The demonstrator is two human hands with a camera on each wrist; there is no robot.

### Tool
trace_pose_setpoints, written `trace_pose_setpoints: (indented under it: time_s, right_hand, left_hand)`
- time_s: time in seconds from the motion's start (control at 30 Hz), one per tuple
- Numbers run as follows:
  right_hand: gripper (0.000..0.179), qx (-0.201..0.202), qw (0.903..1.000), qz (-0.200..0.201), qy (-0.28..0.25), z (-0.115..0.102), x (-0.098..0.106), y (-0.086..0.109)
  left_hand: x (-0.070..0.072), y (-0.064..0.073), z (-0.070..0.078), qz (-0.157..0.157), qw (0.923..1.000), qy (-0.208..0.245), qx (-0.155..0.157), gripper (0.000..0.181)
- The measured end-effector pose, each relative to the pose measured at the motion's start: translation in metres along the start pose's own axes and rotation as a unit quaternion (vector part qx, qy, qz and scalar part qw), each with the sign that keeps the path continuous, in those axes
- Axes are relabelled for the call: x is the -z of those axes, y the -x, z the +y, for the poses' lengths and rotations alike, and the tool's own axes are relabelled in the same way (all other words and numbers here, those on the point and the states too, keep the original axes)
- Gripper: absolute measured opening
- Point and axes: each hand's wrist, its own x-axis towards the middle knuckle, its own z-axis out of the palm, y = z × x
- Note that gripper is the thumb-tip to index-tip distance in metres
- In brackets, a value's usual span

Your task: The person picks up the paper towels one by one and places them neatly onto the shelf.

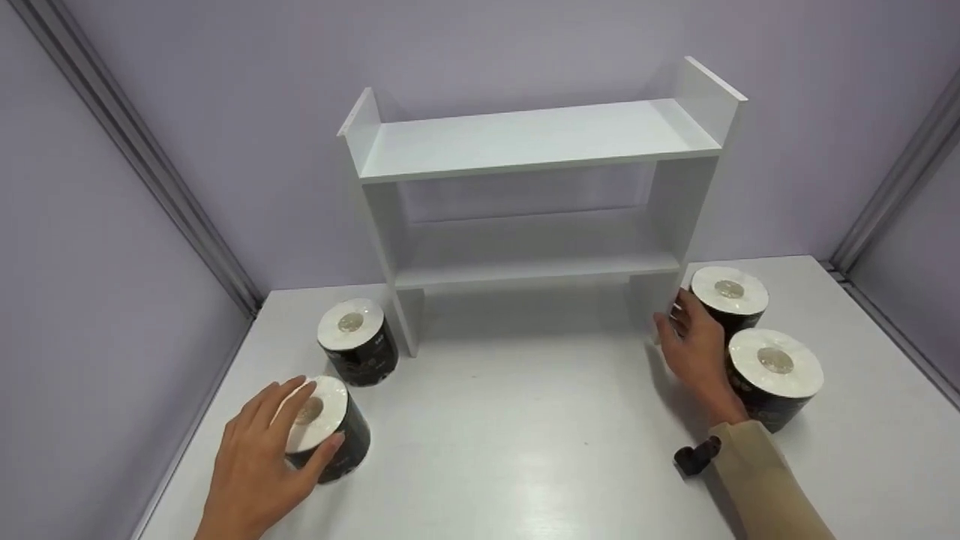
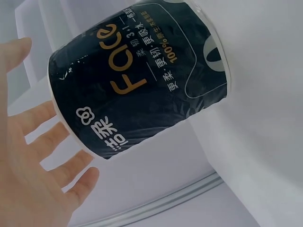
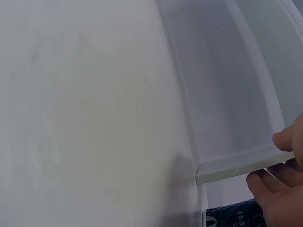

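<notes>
A roll of toilet paper (image 1: pixel 349 439) in a dark printed wrapper stands upright at the front left. My left hand (image 1: pixel 259 457) is spread at its white top, fingers and thumb apart. In the left wrist view the fingertips are right at the end of the roll (image 2: pixel 137 80). My right hand (image 1: pixel 697 349) grips the right side panel of a white two-tier shelf (image 1: pixel 540 142). Seen from the right wrist, the thumb lies on one side of the panel (image 3: pixel 236 171) and the fingers (image 3: pixel 260 187) on the other.
Behind the left roll stands another roll (image 1: pixel 364 356), beside the shelf's left leg. Two more, a rear roll (image 1: pixel 731 292) and a front roll (image 1: pixel 772 390), stand right of the shelf near my right forearm. Pale wall panels enclose the white table (image 1: pixel 495 450) at the back and sides.
</notes>
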Motion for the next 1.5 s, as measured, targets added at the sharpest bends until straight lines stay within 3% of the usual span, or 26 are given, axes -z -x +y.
trace_pose_setpoints:
  time_s: [0.37,0.53,0.83,1.5]
  right_hand:
    - [0.044,-0.054,0.9977,0.028,-0.031,0.008,-0.005,-0.005]
    - [0.045,-0.061,0.9969,0.024,-0.042,0.008,-0.005,-0.003]
    - [0.046,-0.113,0.9923,-0.001,-0.051,0.015,-0.007,0.002]
    - [0.048,-0.112,0.9909,-0.020,-0.071,0.020,-0.003,0.003]
  left_hand:
    - [-0.001,0.012,0.000,0.014,0.9999,-0.003,-0.005,0.068]
    - [0.001,0.017,0.000,0.018,0.9998,-0.011,-0.006,0.068]
    - [0.001,0.022,0.000,0.013,0.9997,-0.021,-0.001,0.073]
    - [-0.009,0.027,-0.002,0.011,0.9997,-0.021,0.003,0.070]
